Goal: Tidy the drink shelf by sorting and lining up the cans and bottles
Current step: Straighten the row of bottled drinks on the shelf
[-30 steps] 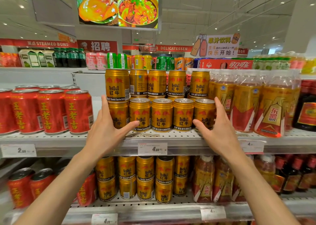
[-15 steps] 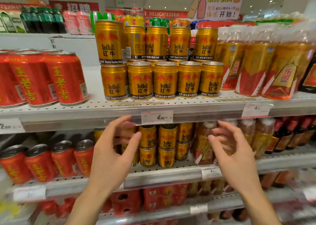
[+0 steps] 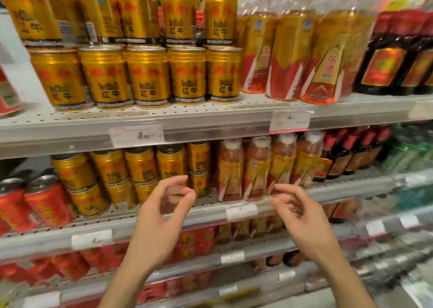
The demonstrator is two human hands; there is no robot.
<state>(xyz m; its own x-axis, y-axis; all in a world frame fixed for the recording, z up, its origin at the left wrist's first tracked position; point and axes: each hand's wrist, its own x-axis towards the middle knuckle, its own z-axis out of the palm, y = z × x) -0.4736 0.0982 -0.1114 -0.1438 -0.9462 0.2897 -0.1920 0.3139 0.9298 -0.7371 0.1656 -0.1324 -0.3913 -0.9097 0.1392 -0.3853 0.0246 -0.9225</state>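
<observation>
Fingers [image 3: 181, 186] of the left hand [image 3: 157, 223] are loosely curled, thumb tip near the forefinger, pinching nothing; fingers [image 3: 284, 191] of the right hand [image 3: 307, 223] are loosely curled too, holding nothing; both hands hover apart in front of the middle shelf [image 3: 206, 210], touching no drink; the frame is blurred. On that shelf, gold cans [image 3: 140, 167] stand stacked 2 high just behind the left hand, with gold-and-red bottles [image 3: 257, 167] beside them to the right and red cans [image 3: 49, 202] to the left; dark bottles [image 3: 346, 155] follow further right. On the upper shelf [image 3: 210, 120], a front row of 5 gold cans [image 3: 147, 76] carries a 2nd tier, next to taller gold-and-red bottles [image 3: 290, 54]; white price tags [image 3: 137, 134] sit on the shelf edges.
</observation>
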